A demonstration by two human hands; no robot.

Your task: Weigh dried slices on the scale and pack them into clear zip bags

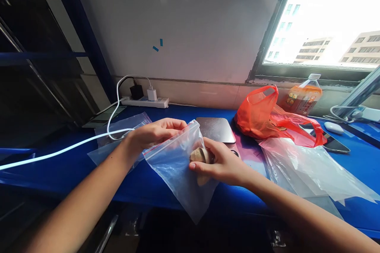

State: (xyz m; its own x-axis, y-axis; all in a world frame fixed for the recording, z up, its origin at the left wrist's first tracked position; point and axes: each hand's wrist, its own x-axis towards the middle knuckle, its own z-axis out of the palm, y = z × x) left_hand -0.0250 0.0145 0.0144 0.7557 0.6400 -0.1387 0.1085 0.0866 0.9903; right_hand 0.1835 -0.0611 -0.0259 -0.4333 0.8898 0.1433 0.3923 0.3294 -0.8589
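Note:
A clear zip-lock bag (175, 170) with a red line along its seal hangs tilted between my hands, over the front of the blue table. Its upper edge is pinched by my left hand (162, 131), fingers curled. My right hand (221, 162) is closed around several pale brown, slice-like pieces (198, 155) at the bag's right side; their exact kind is unclear. One paler piece (203, 180) shows below the right fingers. Whether the pieces are inside the bag or against its outside, I cannot tell. Just behind the hands lies a flat scale with a silver plate (216, 128).
A red plastic bag (258, 112) stands right of the scale, before a bottle of orange drink (305, 95). More clear bags (311, 166) lie at right, near a phone (337, 144) and white mouse (333, 127). A white cable (74, 148) crosses left from a power strip (157, 102).

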